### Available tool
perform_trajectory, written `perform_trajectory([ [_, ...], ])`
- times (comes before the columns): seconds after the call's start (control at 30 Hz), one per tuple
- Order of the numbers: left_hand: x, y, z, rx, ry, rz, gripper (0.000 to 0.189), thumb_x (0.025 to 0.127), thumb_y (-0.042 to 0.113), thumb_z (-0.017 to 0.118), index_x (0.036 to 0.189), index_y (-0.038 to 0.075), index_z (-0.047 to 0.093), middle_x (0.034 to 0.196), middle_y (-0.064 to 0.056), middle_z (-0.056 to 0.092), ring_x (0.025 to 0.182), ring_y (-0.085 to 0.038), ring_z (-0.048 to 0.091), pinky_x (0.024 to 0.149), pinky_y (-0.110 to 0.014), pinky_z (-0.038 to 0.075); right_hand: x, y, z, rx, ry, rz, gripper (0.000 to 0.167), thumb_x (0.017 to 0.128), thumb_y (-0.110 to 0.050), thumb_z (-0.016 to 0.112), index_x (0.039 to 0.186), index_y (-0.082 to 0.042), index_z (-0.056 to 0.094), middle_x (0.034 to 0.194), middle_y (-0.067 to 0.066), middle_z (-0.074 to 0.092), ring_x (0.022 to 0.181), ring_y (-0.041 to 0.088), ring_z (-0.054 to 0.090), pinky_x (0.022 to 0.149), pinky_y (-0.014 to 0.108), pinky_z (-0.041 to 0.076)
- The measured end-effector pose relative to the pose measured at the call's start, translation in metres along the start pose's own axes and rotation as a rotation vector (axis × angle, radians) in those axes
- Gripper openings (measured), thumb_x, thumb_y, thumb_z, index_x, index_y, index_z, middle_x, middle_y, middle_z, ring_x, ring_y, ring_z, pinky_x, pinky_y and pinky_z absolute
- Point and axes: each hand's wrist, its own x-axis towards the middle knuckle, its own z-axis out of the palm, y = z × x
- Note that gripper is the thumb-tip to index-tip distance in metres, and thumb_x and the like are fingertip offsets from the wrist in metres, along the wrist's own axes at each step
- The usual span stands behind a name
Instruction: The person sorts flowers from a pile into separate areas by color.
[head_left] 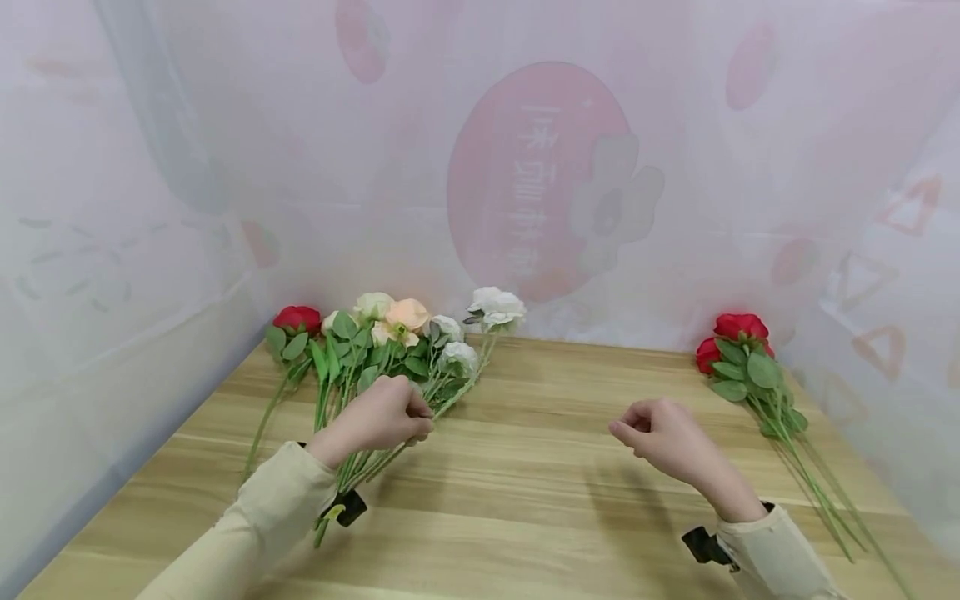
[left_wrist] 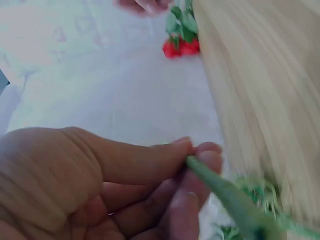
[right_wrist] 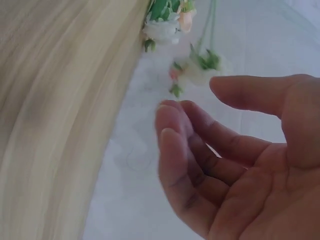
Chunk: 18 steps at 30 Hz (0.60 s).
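Observation:
My left hand [head_left: 384,417] pinches a green flower stem [left_wrist: 225,197] between thumb and fingertips, above the table. That stem slants up to a white artificial flower [head_left: 497,308], raised over the back edge. Beneath and behind the hand lies a bunch with a peach flower [head_left: 407,315], cream flowers [head_left: 372,305] and other white flowers [head_left: 459,358], its stems running toward me. My right hand [head_left: 663,437] hovers over the right middle of the table, fingers loosely bent and holding nothing. A gap between thumb and fingertips [right_wrist: 172,145] shows in the right wrist view.
Red roses [head_left: 738,329] with long stems lie along the right side of the wooden table [head_left: 525,533]. Another red rose [head_left: 297,319] lies at the back left. Printed white curtains [head_left: 360,167] enclose the table at the back and sides.

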Motion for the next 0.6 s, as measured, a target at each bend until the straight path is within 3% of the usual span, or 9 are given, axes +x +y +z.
perform_trajectory([
  [0.2, -0.002, 0.022, 0.006, -0.161, 0.108, 0.041, 0.007, 0.09, 0.01, 0.072, 0.089, 0.011, 0.079, 0.068, 0.008, 0.068, 0.06, -0.008, 0.062, 0.058, -0.029, 0.05, -0.001, -0.009, 0.009, 0.323, -0.031, -0.024, 0.023, 0.096, -0.022, 0.067, 0.102, 0.0, 0.069, 0.083, 0.007, 0.066, 0.073, 0.029, 0.063, 0.062, 0.036, 0.055],
  [0.3, -0.003, 0.033, 0.009, -0.236, 0.177, 0.076, 0.01, 0.09, 0.011, 0.073, 0.098, 0.007, 0.078, 0.074, 0.007, 0.071, 0.065, -0.008, 0.066, 0.06, -0.028, 0.053, -0.003, -0.019, 0.014, 0.465, -0.066, 0.0, 0.03, 0.096, -0.024, 0.067, 0.109, 0.003, 0.067, 0.092, 0.011, 0.068, 0.078, 0.029, 0.064, 0.065, 0.037, 0.056],
  [0.47, -0.008, 0.048, 0.016, -0.316, 0.262, 0.142, 0.011, 0.091, 0.014, 0.073, 0.1, 0.01, 0.078, 0.077, 0.009, 0.071, 0.067, -0.007, 0.067, 0.061, -0.027, 0.054, -0.007, -0.036, 0.018, 0.596, -0.083, 0.048, 0.04, 0.095, -0.031, 0.067, 0.117, 0.002, 0.065, 0.104, 0.014, 0.068, 0.087, 0.03, 0.063, 0.072, 0.037, 0.055],
  [0.6, -0.011, 0.058, 0.024, -0.375, 0.288, 0.194, 0.009, 0.091, 0.015, 0.073, 0.098, 0.012, 0.078, 0.075, 0.011, 0.07, 0.064, -0.008, 0.066, 0.059, -0.028, 0.054, -0.007, -0.051, 0.018, 0.684, -0.058, 0.055, 0.045, 0.095, -0.034, 0.068, 0.121, 0.001, 0.064, 0.109, 0.015, 0.067, 0.091, 0.029, 0.063, 0.075, 0.037, 0.054],
])
